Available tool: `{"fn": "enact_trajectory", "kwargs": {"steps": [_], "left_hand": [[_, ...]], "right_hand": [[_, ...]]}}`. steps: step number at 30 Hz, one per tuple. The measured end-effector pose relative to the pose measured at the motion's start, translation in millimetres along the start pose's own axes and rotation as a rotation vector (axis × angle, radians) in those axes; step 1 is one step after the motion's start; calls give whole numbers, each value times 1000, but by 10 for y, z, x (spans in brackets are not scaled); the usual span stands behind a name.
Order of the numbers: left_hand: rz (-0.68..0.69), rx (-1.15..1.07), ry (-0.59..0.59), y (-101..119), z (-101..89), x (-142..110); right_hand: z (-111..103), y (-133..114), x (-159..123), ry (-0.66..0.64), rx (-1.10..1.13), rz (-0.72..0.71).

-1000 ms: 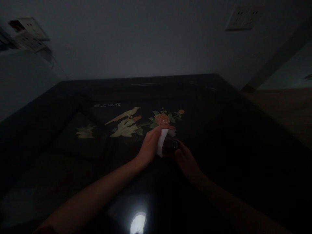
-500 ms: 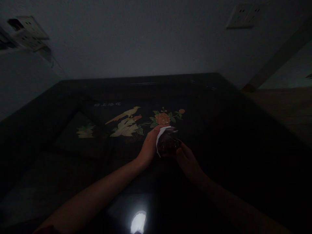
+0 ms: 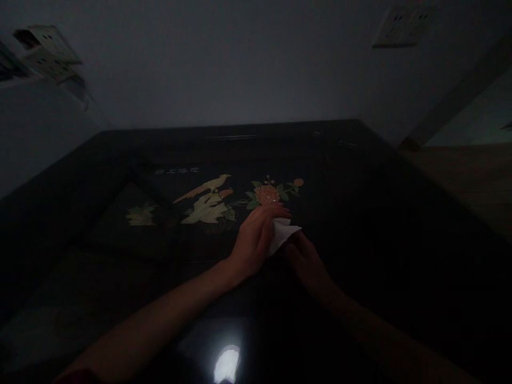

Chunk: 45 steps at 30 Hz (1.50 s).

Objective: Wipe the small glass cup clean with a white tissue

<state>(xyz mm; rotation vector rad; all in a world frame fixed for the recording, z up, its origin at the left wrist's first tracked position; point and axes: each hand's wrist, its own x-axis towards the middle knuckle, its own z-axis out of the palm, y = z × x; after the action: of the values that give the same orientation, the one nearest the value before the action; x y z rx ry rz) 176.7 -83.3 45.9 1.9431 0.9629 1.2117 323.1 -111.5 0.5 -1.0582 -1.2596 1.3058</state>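
Note:
My left hand [image 3: 258, 232] is closed over a crumpled white tissue [image 3: 282, 233], its fingers curled across the top. Part of the tissue sticks out to the right, towards my other hand. My right hand [image 3: 306, 258] is closed, with its fingertips at the tissue's lower right edge. It grips a dark glossy object that is now almost wholly covered by the tissue and lost in the gloom; its kind cannot be made out. Both hands are close together over the dark tabletop [image 3: 344, 213], just in front of an inlaid pink flower [image 3: 267, 194].
The glossy black table bears an inlaid bird [image 3: 210, 185] and pale characters. A bright light reflection [image 3: 227, 364] shows near its front. Behind stands a pale wall with a right-hand socket [image 3: 404, 26] and left-hand sockets [image 3: 52, 56]. Wooden floor [image 3: 460, 170] lies at right.
My left hand has moved over the front of the dark object with the tissue, which now covers it. My right hand has stayed nearly in place.

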Motion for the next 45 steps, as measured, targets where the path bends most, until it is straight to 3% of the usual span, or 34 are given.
{"fn": "enact_trajectory", "kwargs": {"steps": [7,11,14,17,22,32,36,40,45], "left_hand": [[-628,-551,105,-30,38,103],[-799,-873,65,-50,55,126],[-871,-993,33,-48,51,131],[-874,-1013,-5,-47,52,131],[-796,-786,124,-8,60,122],[-179,-77,52,63,6,-11],[38,63,-35,105,-11,-29],[-30,-37,-10,114,-26,2],[-464,-372,66,-4,5,73]], "right_hand": [[-34,-10,-22,-39,11,30],[-26,2,-11,-66,65,7],[-16,10,0,-75,101,-2],[-9,4,0,-65,125,-2],[-16,9,-9,-70,105,15],[-9,-20,-10,-18,-4,9],[14,-31,-11,21,-36,15],[8,-16,-12,9,-38,5],[-20,-26,-14,-39,-40,-1]]}}
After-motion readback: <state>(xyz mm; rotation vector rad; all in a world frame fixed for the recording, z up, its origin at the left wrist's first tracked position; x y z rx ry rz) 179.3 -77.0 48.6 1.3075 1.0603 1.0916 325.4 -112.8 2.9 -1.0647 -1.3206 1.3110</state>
